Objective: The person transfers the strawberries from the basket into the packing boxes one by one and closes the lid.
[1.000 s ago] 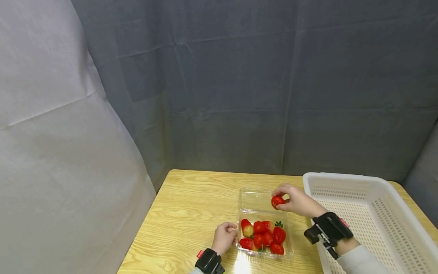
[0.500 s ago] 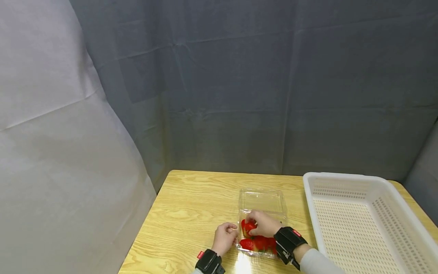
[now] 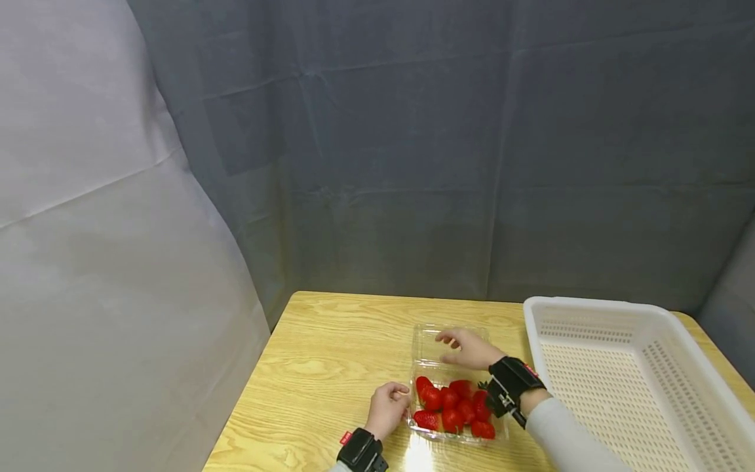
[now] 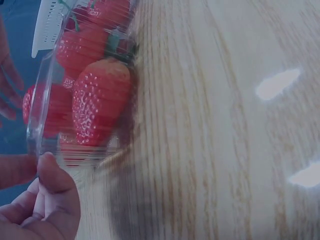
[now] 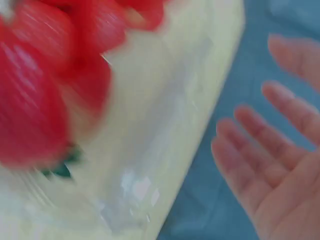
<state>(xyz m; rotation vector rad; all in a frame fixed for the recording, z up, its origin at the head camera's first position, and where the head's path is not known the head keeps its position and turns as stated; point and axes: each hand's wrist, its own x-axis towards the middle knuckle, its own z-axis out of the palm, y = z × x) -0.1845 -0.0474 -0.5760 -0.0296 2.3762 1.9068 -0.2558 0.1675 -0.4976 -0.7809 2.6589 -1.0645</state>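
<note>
A clear plastic clamshell box (image 3: 436, 435) lies with its lid (image 3: 426, 341) folded back, and several red strawberries (image 3: 451, 419) fill its base. My left hand (image 3: 386, 412) is at the box's left side; in the left wrist view its thumb and a finger (image 4: 56, 175) pinch the rim beside a large strawberry (image 4: 100, 100). Over the lid hovers my right hand (image 3: 468, 349), with nothing in it. The right wrist view shows its fingers (image 5: 255, 155) spread and loosely extended, apart from the blurred strawberries (image 5: 30, 105).
A large white perforated basket (image 3: 533, 341) stands on the right of the wooden table (image 3: 330, 354). Grey cloth (image 3: 383, 196) hangs behind the table, and a lighter cloth (image 3: 118, 295) hangs on the left.
My right hand brought a strawberry from above the lid into the left of the box, let it go, and has moved back up over the lid. The left hand has stayed put.
</note>
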